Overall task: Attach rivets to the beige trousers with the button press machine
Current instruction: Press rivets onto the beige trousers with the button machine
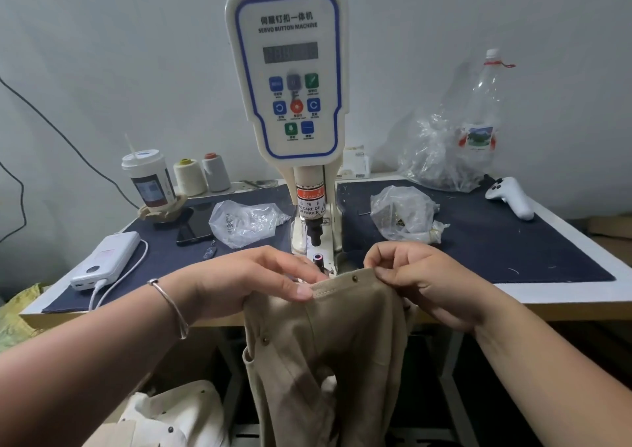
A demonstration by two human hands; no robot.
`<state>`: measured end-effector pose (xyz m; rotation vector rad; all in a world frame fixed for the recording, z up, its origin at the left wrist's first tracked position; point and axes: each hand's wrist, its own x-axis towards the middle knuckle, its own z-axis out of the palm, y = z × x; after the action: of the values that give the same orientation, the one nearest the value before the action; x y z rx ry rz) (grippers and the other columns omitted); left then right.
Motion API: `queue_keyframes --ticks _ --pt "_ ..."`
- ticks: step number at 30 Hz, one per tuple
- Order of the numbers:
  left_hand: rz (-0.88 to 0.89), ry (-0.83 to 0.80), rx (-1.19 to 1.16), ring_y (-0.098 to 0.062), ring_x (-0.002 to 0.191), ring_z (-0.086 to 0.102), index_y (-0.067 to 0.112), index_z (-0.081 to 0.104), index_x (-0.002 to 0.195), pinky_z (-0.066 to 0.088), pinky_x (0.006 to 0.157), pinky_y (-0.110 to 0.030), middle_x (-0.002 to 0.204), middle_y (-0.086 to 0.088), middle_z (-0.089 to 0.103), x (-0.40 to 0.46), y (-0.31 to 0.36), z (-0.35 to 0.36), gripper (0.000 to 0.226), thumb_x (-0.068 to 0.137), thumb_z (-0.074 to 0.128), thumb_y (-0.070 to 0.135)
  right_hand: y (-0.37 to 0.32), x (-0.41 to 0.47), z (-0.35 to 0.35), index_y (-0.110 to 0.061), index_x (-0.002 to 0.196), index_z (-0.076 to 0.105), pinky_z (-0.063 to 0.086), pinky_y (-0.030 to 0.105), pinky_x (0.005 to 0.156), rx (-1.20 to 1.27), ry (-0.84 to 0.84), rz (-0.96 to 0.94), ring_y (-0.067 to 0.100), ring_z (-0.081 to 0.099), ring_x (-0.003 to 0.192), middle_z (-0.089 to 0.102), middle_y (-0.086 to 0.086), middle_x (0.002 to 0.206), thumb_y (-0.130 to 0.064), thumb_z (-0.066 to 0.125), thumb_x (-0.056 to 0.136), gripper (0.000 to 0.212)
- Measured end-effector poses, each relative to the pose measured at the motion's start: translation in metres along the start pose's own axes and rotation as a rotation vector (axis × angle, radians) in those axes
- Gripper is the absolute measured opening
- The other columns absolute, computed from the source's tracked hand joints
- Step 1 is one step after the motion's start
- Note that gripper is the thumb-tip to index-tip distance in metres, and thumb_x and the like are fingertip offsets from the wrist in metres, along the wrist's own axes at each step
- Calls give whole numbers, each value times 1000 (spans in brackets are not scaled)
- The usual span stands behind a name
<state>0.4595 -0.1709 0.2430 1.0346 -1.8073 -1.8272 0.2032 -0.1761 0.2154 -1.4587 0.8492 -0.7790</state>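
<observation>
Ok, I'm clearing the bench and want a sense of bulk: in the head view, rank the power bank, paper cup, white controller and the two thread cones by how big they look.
1. Paper cup
2. Power bank, though it lies nearer the camera, so unsure against the cup
3. White controller
4. Cream cone and grey cone: alike, no ranking between them

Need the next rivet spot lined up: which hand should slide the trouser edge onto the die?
Probably the left hand: its grip on the beige trousers sits right beside the lower die; the right hand pinches farther away.

beige trousers point(342, 337), navy mat point(496, 241)
</observation>
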Motion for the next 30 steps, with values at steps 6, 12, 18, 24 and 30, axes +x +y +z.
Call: queue_keyframes --ticks 6,12,18,24,30 --pt "-86 -21 117 -30 94 52 15 74 75 47 81 -32 104 -15 54 4 8 7 18 69 82 31 2 2 5 -10 80 58 31 21 48 47 -45 34 9 41 54 48 6 67 0 47 93 19" --pt "62 82 -185 -28 104 54 12 74 93 44 92 -40 117 -16 53 15 0 10 25 80 61 29 0 10 9 -10 73 70 50 19 55 234 -68 37 11 62 60 66 5 69 -16 73 75 7" --pt "88 263 -262 -27 79 68 1 71 95 57 69 -33 95 -20 69 13 -18 20 41 72 74 35 8 18 5 -11 68 75 56 21 61 443 7 70 14 68 64 71 7 70 -13 76 62 7" --pt "50 245 -250 -14 64 63 19 66 72 52 60 -25 72 -1 64 18 -30 12 16 82 65 32 21 28 9 -9 73 75 56 24 58 472 52 189 16 68 61 71 9 71 -13 76 60 14" --pt "26 273 -192 -17 68 54 15 53 74 43 63 -27 75 -3 53 34 -48 -11 21 81 67 29 30 48 3 -7 81 71 41 27 63 457 188 218 17 59 61 67 8 69 -11 78 54 28"
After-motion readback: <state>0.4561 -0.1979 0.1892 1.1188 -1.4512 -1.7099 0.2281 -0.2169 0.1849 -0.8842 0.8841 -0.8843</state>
